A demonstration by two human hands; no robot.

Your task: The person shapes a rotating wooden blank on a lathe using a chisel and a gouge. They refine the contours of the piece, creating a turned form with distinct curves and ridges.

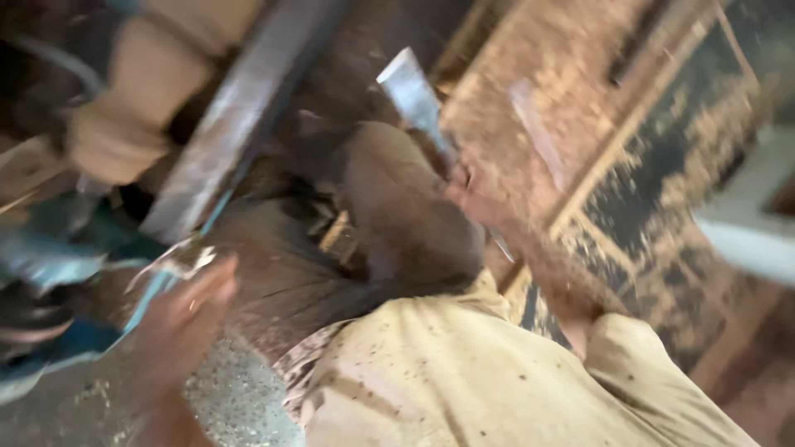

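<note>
A: Flat metal blade (411, 95), pale grey, tilted, broad end up and away from the yellow shirt (464, 372). Lower end meets the right hand (468, 194). Frame heavily blurred.

B: Right hand state?

A: Closed, apparently around the blade's lower end; grip detail lost in blur. Forearm running down to the yellow shirt's sleeve.

B: Left hand?

A: Left hand (195, 302) to the left of the yellow shirt, fingers partly curled, just beside a thin teal strip (166, 277) with a pale torn edge. Gripping or only touching: cannot tell.

B: Surroundings?

A: Long grey metal bar (240, 108) slanting up left of the blade. Another person's tan sleeve (145, 83) beyond the bar, far left. Dark rounded brown mass (397, 207) directly under the blade, above the shirt. Wooden frames (629, 132) dusted with sawdust to the right of the blade. Speckled grey floor (240, 397) beside the shirt's lower left edge.
</note>
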